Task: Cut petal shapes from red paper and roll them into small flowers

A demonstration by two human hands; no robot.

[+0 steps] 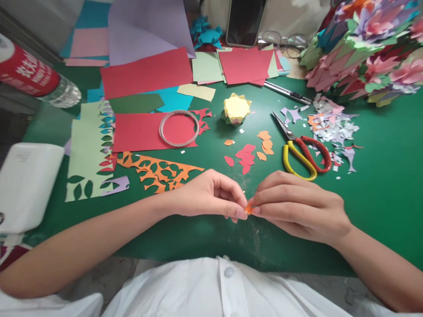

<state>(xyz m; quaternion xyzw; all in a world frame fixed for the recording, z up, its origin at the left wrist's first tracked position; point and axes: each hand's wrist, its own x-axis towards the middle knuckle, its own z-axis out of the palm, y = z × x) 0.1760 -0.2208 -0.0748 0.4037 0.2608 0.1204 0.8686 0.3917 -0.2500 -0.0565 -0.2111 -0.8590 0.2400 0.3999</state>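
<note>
Between the fingertips of both hands is a small orange paper petal [249,208], mostly covered by the fingers. My left hand [214,196] pinches it from the left with thumb and index finger. From the other side my right hand [297,204] grips it in its fingertips. Just beyond lie loose red petals [246,154] and orange petals [267,143]. A pale yellow paper flower [237,108] stands behind them. Scissors [292,138] with one yellow and one red handle rest open beyond my right hand.
Left lie an orange cut-out sheet [158,171], a tape roll [179,128], red paper [139,132] and a white power bank [29,185]. A bottle [36,72] is far left. Right are paper scraps [333,123], a utility knife [287,91] and paper flowers [370,53]; a phone [246,22] stands behind.
</note>
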